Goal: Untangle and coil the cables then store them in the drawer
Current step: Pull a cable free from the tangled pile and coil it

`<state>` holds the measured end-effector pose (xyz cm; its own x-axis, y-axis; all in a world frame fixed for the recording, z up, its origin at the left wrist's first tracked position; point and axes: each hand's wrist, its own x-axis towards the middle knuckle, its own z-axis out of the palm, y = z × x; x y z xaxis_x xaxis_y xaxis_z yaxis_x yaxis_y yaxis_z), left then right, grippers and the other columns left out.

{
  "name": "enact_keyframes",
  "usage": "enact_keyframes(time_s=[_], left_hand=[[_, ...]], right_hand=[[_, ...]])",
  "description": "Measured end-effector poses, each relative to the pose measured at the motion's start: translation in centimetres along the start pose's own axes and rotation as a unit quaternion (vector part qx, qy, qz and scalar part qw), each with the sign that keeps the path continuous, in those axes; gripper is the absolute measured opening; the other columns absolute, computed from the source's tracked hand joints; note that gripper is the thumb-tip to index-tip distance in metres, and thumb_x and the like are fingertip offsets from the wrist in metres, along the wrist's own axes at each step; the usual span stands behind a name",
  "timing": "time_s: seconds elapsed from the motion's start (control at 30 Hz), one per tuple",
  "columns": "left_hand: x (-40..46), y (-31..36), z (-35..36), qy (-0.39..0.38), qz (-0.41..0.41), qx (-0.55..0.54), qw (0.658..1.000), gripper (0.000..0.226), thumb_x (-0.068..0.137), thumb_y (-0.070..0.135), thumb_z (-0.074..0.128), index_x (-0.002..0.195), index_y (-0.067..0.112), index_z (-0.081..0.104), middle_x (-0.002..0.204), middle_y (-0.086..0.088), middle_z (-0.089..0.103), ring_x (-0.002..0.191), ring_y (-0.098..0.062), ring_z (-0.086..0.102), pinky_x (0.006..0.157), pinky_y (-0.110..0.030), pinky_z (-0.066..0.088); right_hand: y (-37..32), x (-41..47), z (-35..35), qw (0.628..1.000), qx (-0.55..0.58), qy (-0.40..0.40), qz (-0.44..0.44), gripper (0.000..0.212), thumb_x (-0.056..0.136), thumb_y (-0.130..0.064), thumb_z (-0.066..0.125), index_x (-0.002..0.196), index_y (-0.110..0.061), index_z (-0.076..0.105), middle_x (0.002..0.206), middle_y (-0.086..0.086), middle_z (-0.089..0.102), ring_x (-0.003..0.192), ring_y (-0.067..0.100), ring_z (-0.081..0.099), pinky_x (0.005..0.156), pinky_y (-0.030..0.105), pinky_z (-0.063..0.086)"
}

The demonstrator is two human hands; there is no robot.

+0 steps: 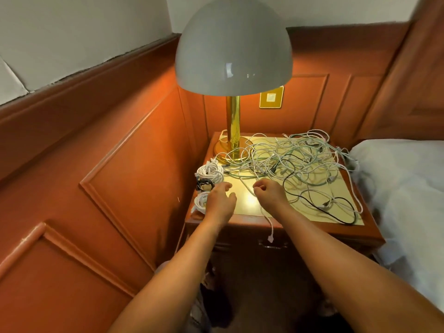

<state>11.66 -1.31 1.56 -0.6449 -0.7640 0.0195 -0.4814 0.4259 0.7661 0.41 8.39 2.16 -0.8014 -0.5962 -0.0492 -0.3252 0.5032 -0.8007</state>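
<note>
Tangled heap of thin white, pale-green and black cables (295,162): surface (242,195), twelve to three o'clock. Light, limp, snag-prone; take one loose end. Left hand (219,197) released; right hand (270,192) pinches a white strand (269,222).

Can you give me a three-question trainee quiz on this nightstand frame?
1. True or false: every cable on the nightstand is already coiled.
2. Where do the finished coils lie? A) left edge of the top B) on the bed C) in an open drawer
3. What white thing hangs over the front edge below the right hand?

Key: 1. False, a loose cable tangle covers the top beside the lamp. 2. A, near the left hand. 3. A cable end with its plug, dangling in front of the closed drawer.
</note>
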Motion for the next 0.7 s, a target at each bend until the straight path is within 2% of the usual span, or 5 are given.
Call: enact_keyframes(time_s=[0.2, 0.5, 0.6, 0.7], left_hand=[[0.9, 2.7, 4.5, -0.071, 0.057, 0.025, 0.996, 0.03, 0.093, 0.012, 0.053, 0.12, 0.006, 0.061, 0.12, -0.011, 0.065, 0.11, -0.024, 0.058, 0.09, -0.03, 0.043], [3.8, 1.2, 8.4, -0.087, 0.087, 0.132, 0.984, 0.034, 0.094, 0.011, 0.053, 0.128, 0.011, 0.058, 0.128, -0.013, 0.056, 0.122, -0.028, 0.047, 0.102, -0.034, 0.035], [5.0, 0.1, 8.9, -0.085, 0.096, 0.159, 0.979, 0.033, 0.095, 0.016, 0.055, 0.127, 0.014, 0.06, 0.128, -0.011, 0.056, 0.121, -0.027, 0.046, 0.101, -0.036, 0.038], [5.5, -0.8, 9.4, -0.068, 0.115, 0.18, 0.975, 0.027, 0.094, 0.016, 0.056, 0.118, 0.016, 0.066, 0.124, -0.01, 0.056, 0.116, -0.027, 0.047, 0.096, -0.036, 0.04]], right_hand=[[3.2, 0.0, -5.0, 0.998, -0.005, 0.047, 0.032, 0.019, 0.092, -0.011, 0.052, 0.103, -0.008, 0.068, 0.093, 0.007, 0.064, 0.089, 0.024, 0.059, 0.071, 0.025, 0.038], [6.6, 1.7, -3.1, 0.998, -0.056, 0.011, 0.039, 0.02, 0.093, -0.013, 0.053, 0.106, -0.007, 0.067, 0.106, 0.012, 0.067, 0.097, 0.025, 0.061, 0.077, 0.028, 0.045], [7.4, 2.4, -1.5, 0.996, -0.09, -0.007, 0.016, 0.024, 0.094, -0.019, 0.057, 0.113, -0.006, 0.065, 0.112, 0.013, 0.062, 0.102, 0.026, 0.059, 0.083, 0.03, 0.045], [8.0, 2.4, -0.1, 0.991, -0.136, 0.001, -0.01, 0.037, 0.09, -0.037, 0.064, 0.116, -0.01, 0.061, 0.116, 0.01, 0.056, 0.108, 0.025, 0.053, 0.087, 0.033, 0.044]])
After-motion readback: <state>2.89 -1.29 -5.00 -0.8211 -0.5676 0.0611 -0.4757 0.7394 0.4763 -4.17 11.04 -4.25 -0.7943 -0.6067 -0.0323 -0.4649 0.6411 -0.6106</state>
